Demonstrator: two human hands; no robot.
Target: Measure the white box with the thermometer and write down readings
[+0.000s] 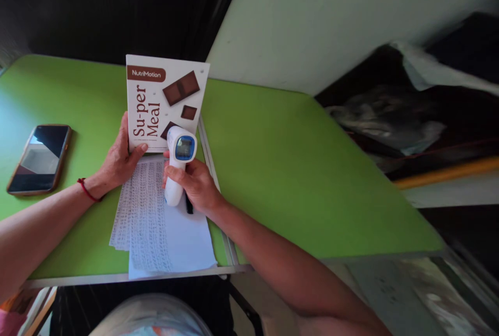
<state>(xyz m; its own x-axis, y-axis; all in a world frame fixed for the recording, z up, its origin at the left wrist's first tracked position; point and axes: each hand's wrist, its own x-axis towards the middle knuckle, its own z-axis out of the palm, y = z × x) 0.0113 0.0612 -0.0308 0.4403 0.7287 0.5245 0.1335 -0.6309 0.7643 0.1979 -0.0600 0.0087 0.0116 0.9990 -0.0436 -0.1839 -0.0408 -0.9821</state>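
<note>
My left hand [127, 151] grips the lower left corner of a white box [152, 102] printed with chocolate pieces and "NutriMotion Su-per Meal". The box is held up with its printed front facing me. My right hand [197, 182] is closed around the handle of a white infrared thermometer [175, 185]. The thermometer's blue-framed screen [184, 147] faces me, and its head overlaps the box's lower right part. Beneath both hands lie sheets of paper [187, 245] covered partly in handwriting. A black pen-like thing [189, 205] shows just under my right hand, mostly hidden.
A smartphone [41, 159] in a brown case lies on the left of the green folding table [304, 180]. A metal seam runs across the table beside the papers. A pale wall [280, 24] stands behind, and a dark shelf with a crumpled plastic bag [390, 117] is at right.
</note>
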